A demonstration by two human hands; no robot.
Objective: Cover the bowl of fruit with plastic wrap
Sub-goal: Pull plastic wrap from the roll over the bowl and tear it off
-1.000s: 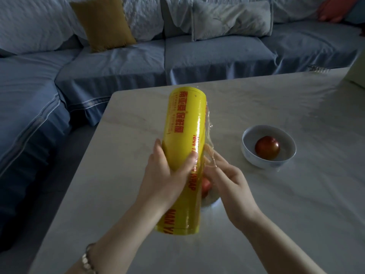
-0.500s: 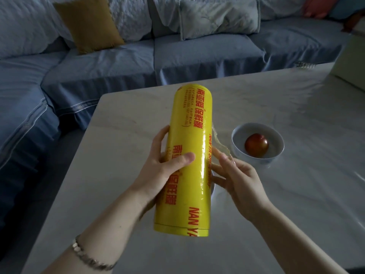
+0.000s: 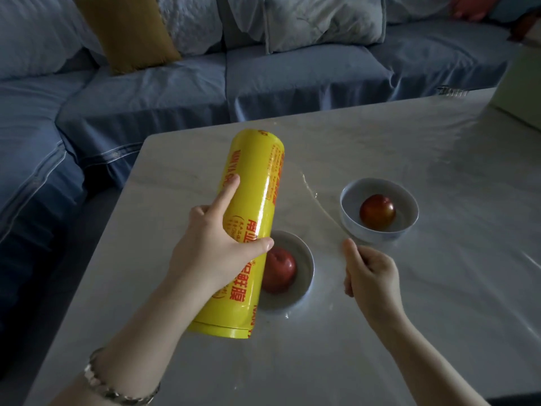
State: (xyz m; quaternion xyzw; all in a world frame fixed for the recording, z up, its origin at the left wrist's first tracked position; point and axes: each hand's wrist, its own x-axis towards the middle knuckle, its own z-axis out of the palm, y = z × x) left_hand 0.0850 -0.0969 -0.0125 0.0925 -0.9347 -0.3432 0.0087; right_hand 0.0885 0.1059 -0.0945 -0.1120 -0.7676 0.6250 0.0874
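Observation:
My left hand grips a big yellow roll of plastic wrap, held above the table and tilted away from me. A clear sheet of film stretches from the roll to my right hand, which pinches its edge. Under the sheet stands a white bowl with a red fruit in it, partly hidden by the roll. A second white bowl with a red fruit sits further right, just beyond my right hand.
The bowls stand on a pale marble table. A blue sofa with a mustard cushion wraps round the table's far and left sides. A pale box sits at the table's far right corner.
My right hand has pulled the film away from the roll to the right. The roll has tilted left, and the near bowl now shows beneath the stretched sheet.

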